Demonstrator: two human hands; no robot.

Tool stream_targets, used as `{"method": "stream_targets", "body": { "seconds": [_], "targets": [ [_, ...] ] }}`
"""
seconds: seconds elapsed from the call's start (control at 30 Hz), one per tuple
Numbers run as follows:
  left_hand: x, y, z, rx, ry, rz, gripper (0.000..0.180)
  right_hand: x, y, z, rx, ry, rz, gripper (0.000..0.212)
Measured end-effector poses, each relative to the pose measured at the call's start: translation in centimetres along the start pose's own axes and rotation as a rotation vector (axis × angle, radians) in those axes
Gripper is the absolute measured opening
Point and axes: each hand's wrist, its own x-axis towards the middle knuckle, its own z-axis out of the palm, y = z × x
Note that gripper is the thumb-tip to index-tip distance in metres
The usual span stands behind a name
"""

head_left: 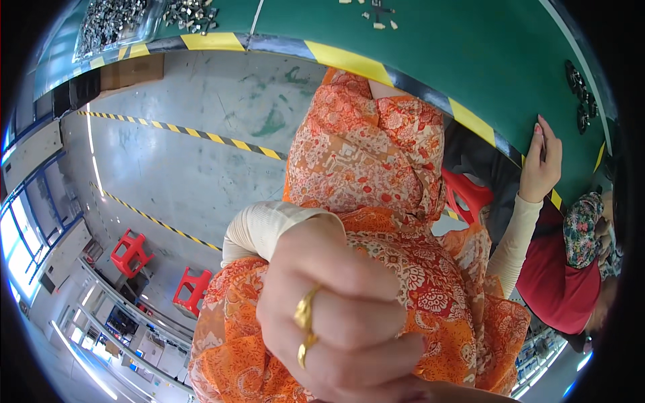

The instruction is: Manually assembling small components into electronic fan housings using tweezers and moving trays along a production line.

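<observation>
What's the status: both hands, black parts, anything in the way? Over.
Left hand curled, close up, palm hidden. Right hand open at table edge. Black parts beyond it, untouched. Left hand blocks some patterned clothing.

L hand (336, 316) is hovering super close to the cam rn, fingers curling in, 2 gold rings (304, 313) showing, can't tell if it's gripping anything tbh. R hand (544, 161) is lying at the edge of the green table (463, 60), w/ some blk parts (582, 97) sitting nearby. Tons of small metal bits (111, 25) are piling up top L. A co-worker's red sleeve (557, 279) is showing far R, & red stools (131, 253) are standing off L.
</observation>
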Motion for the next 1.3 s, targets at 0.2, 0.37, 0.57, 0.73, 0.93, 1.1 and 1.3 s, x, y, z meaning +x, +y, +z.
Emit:
{"method": "stream_targets", "body": {
  "seconds": [0.2,0.37,0.57,0.73,0.93,1.1,1.3],
  "targets": [
    [-1.7,-2.1,2.5,-0.957,0.004,-0.202,0.022,-0.1,-0.2,0.9,0.039,0.042,-0.058,0.020],
    [-0.2,-0.1,3.4,-1.113,-0.004,-0.219,0.028,0.0,-0.3,-0.1,0.018,0.019,-0.017,0.020],
    [3.1,-4.7,2.1,-1.205,-0.336,-0.096,0.005,0.1,-0.8,0.2,0.023,0.037,-0.025,0.022],
    [2.7,-3.0,2.4,-1.110,-0.124,-0.221,0.008,0.2,-0.9,0.1,0.028,0.052,-0.040,0.024],
    [-0.7,-7.6,1.0,0.324,-0.275,-0.197,0.019,0.4,-1.6,-1.2,-0.040,0.007,-0.020,0.027],
    [-4.0,-11.6,0.4,0.646,-0.331,-0.246,0.016,1.0,0.0,-1.4,-0.085,0.039,0.021,0.032],
    [-5.0,-13.6,0.5,0.612,-0.257,-0.292,0.015,4.5,5.4,-3.9,-0.356,0.187,0.155,0.036]
  ]
}}
